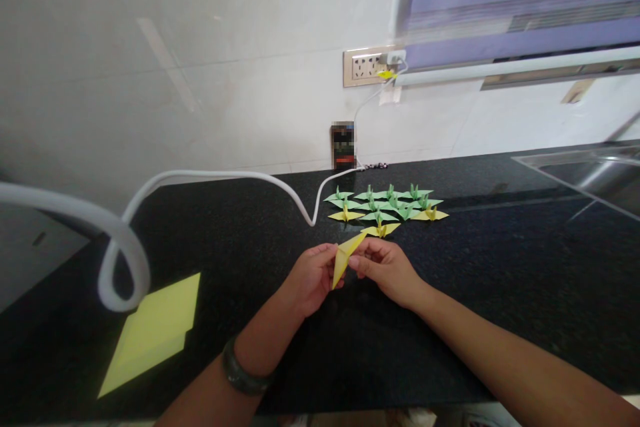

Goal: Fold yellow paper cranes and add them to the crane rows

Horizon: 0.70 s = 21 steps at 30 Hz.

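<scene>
Between my two hands is a yellow piece of folded paper, pointed at its ends, held just above the dark counter. My left hand pinches its left side between thumb and fingers. From the right, the thumb and fingers of my right hand close on its other side. Right behind the hands stands a yellow paper crane. Beyond it, several green paper cranes stand in rows, with another yellow crane at the left and one more yellow crane at the right.
Yellow paper sheets lie on the black counter at left. A thick white cable loops over them toward the wall. A phone-like dark object leans below the socket. A metal sink is at right.
</scene>
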Each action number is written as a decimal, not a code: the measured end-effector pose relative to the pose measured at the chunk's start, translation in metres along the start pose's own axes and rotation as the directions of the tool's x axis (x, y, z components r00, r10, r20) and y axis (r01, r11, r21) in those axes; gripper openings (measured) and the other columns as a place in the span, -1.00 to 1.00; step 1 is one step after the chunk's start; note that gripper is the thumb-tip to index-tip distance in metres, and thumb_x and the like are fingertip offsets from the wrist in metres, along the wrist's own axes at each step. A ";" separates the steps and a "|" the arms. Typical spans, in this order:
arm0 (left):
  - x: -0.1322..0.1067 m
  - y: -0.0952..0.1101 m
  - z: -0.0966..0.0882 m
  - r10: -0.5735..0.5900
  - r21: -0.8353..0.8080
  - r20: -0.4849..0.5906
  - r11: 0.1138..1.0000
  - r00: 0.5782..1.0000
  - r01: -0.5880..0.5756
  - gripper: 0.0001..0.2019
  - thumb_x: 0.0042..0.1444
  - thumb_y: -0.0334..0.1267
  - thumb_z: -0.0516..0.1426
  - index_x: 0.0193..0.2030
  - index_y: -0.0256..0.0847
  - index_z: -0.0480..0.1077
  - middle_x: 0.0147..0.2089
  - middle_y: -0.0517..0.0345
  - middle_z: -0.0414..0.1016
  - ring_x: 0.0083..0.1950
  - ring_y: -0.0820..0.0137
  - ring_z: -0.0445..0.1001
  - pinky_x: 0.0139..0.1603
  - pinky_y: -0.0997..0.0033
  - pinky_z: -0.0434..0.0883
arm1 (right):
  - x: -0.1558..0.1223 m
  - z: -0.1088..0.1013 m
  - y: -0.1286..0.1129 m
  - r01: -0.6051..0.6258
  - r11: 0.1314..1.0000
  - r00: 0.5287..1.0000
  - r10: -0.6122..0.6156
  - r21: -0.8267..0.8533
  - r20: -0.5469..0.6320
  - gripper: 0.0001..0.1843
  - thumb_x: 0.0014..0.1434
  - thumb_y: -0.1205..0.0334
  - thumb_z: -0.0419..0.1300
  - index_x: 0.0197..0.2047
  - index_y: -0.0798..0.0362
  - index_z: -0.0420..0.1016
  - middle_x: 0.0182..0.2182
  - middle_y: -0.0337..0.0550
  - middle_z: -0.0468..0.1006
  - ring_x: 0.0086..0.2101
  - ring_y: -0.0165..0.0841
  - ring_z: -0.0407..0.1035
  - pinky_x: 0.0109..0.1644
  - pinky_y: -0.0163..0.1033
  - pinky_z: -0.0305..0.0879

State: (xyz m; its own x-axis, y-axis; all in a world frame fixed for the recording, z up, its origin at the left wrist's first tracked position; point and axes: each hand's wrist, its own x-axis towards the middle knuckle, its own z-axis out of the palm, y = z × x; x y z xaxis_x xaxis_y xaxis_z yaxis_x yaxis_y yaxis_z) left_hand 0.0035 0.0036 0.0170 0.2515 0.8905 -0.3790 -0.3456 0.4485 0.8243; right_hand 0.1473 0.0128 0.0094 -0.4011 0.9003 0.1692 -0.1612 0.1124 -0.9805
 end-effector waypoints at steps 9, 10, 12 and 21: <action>0.001 -0.002 -0.002 0.020 -0.035 0.024 0.999 1.000 -0.019 -0.82 -0.06 -0.17 0.07 -0.39 -0.25 0.28 -0.55 0.24 0.28 -0.58 0.56 0.28 -0.61 0.58 0.22 | -0.002 0.001 -0.001 0.010 0.999 1.000 -0.010 0.040 0.009 -0.89 -0.06 0.24 0.19 -0.43 0.10 0.38 -0.54 -0.29 0.44 -0.57 -0.54 0.26 -0.50 -0.42 0.16; 0.001 -0.002 -0.003 0.022 -0.037 0.027 0.999 0.999 -0.021 -0.83 -0.05 -0.17 0.07 -0.39 -0.26 0.28 -0.54 0.23 0.28 -0.58 0.56 0.28 -0.61 0.58 0.22 | -0.001 0.001 -0.001 0.010 0.999 1.000 -0.010 0.047 0.010 -0.89 -0.07 0.25 0.19 -0.43 0.10 0.38 -0.54 -0.29 0.44 -0.56 -0.53 0.27 -0.50 -0.42 0.16; 0.001 -0.002 -0.002 0.025 -0.044 0.028 0.999 0.999 -0.024 -0.84 -0.04 -0.19 0.06 -0.39 -0.26 0.27 -0.54 0.22 0.29 -0.57 0.56 0.29 -0.61 0.58 0.23 | -0.001 0.001 -0.001 0.015 0.998 1.000 -0.016 0.057 0.012 -0.89 -0.08 0.27 0.20 -0.42 0.09 0.39 -0.53 -0.29 0.45 -0.55 -0.53 0.28 -0.49 -0.42 0.17; 0.001 0.001 -0.002 0.011 -0.053 -0.006 0.999 1.000 -0.011 -0.87 -0.02 -0.23 0.05 -0.39 -0.25 0.27 -0.55 0.23 0.31 -0.62 0.57 0.29 -0.65 0.59 0.22 | 0.000 0.000 0.002 0.017 0.997 1.000 -0.019 0.078 0.023 -0.92 -0.06 0.30 0.19 -0.43 0.11 0.38 -0.53 -0.30 0.41 -0.56 -0.56 0.24 -0.51 -0.44 0.15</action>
State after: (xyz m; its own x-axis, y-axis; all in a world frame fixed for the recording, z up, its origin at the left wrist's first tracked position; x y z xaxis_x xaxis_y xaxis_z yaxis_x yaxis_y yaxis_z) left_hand 0.0018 0.0055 0.0168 0.2426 0.8958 -0.3725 -0.3956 0.4420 0.8051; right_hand 0.1470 0.0131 0.0075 -0.4188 0.8879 0.1902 -0.2380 0.0948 -0.9666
